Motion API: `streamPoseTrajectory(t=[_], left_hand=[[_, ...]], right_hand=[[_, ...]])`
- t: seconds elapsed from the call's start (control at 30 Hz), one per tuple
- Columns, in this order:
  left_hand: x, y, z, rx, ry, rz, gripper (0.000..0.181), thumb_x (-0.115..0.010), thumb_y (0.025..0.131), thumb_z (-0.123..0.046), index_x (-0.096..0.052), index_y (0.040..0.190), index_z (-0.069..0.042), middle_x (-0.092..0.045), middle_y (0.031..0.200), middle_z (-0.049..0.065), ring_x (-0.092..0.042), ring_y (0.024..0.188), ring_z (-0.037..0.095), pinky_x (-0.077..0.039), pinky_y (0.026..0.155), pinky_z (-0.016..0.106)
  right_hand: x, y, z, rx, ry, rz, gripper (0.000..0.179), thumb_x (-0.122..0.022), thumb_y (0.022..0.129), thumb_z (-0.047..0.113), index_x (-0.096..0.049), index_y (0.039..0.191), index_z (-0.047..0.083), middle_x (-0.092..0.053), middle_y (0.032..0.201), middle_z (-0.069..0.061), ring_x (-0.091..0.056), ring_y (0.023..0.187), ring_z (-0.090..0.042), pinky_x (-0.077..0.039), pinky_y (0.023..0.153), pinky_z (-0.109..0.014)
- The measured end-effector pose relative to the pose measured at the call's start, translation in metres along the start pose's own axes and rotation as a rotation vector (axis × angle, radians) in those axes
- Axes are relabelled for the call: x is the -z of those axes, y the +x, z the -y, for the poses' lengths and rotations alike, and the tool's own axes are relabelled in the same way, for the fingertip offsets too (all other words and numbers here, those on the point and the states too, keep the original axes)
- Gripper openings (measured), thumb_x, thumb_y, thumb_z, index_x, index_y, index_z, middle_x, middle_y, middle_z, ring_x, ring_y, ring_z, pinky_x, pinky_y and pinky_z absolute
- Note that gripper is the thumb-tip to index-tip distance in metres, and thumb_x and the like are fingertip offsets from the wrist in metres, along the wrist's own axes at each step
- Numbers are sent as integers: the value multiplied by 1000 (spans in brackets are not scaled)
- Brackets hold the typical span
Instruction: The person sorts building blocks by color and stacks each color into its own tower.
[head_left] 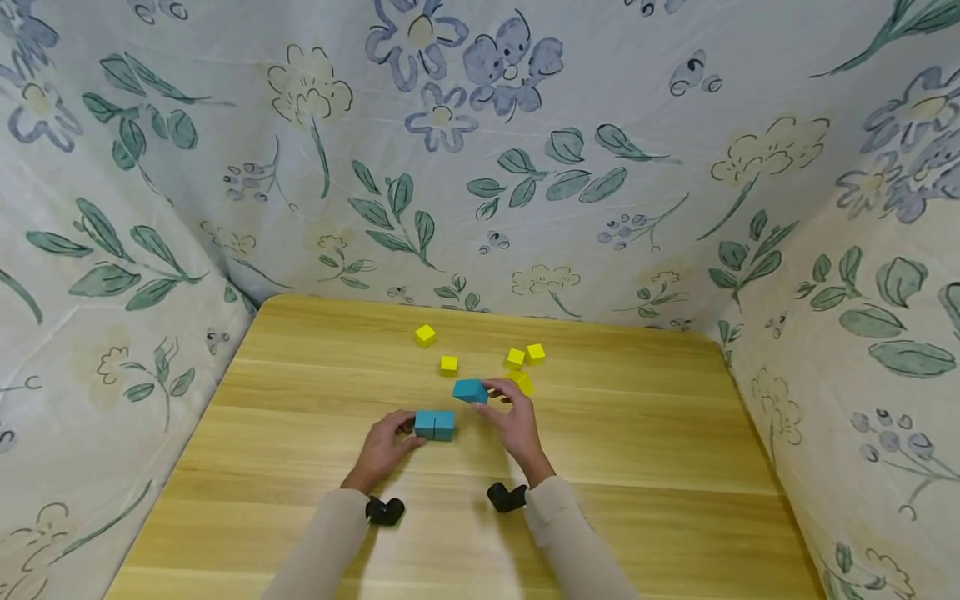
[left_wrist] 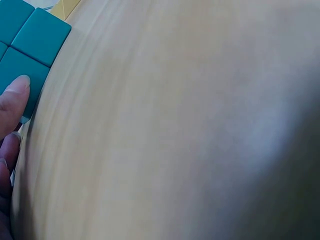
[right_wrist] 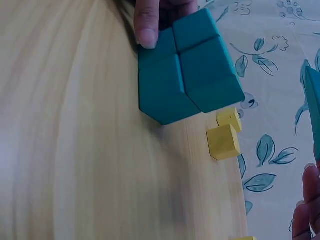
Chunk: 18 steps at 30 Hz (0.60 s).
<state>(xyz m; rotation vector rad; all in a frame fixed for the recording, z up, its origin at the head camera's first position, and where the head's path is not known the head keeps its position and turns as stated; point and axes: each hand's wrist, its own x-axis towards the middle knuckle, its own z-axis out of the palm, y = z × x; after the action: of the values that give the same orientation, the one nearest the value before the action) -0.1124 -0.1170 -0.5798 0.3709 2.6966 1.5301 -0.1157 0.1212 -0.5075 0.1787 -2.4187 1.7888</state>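
The left hand [head_left: 386,446] gripped the left end of the blue block cluster [head_left: 435,425]; whether that touched the table [head_left: 637,483] was unclear. Beyond the cluster's right end, the right hand [head_left: 517,423] pinched another blue piece [head_left: 468,390], near yellow cubes [head_left: 448,366].

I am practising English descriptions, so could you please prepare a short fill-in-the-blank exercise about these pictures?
1. The left hand holds blue blocks; the blue piece farther forward is held by the ____ hand.
2. The loose cubes on the table are coloured ____.
3. Both wrist cameras are coloured ____.

Missing words: right; yellow; black.
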Motion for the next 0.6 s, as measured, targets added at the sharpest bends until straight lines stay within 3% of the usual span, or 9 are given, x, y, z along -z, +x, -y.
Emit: streamPoseTrajectory(t=[0.23, 0.33, 0.47, 0.6], left_hand=[[0, 0, 0, -2, -10, 1, 36, -79, 78, -10, -67, 110, -1, -64, 93, 2, -59, 86, 19, -49, 81, 42], [0, 0, 2, -7, -11, 3, 36, -79, 78, -10, -67, 111, -1, -64, 94, 2, -59, 86, 18, -50, 81, 41], [-1, 1, 4, -24, 2, 2, 36, -79, 79, -10, -66, 112, -1, -64, 94, 2, -58, 86, 17, -50, 80, 40], [0, 1, 4, -16, -9, 5, 37, -79, 79, -10, -66, 113, -2, -64, 95, 2, -58, 87, 17, -50, 81, 41]], right_hand=[[-12, -10, 34, 10, -11, 67, 31, -71, 86, 1, -64, 115, -5, -62, 113, -20, -56, 101, -40, -40, 87, -52], [-16, -11, 36, 15, -11, 91, 31, -70, 86, 0, -64, 115, -6, -61, 114, -20, -56, 101, -39, -40, 88, -54], [-26, -8, 16, 32, 4, 105, 32, -71, 86, 2, -65, 116, -3, -62, 115, -19, -56, 102, -37, -39, 90, -58], [-35, -6, -3, 37, -19, 124, 32, -73, 86, 10, -67, 117, 4, -63, 115, -11, -57, 103, -30, -40, 91, -53]])
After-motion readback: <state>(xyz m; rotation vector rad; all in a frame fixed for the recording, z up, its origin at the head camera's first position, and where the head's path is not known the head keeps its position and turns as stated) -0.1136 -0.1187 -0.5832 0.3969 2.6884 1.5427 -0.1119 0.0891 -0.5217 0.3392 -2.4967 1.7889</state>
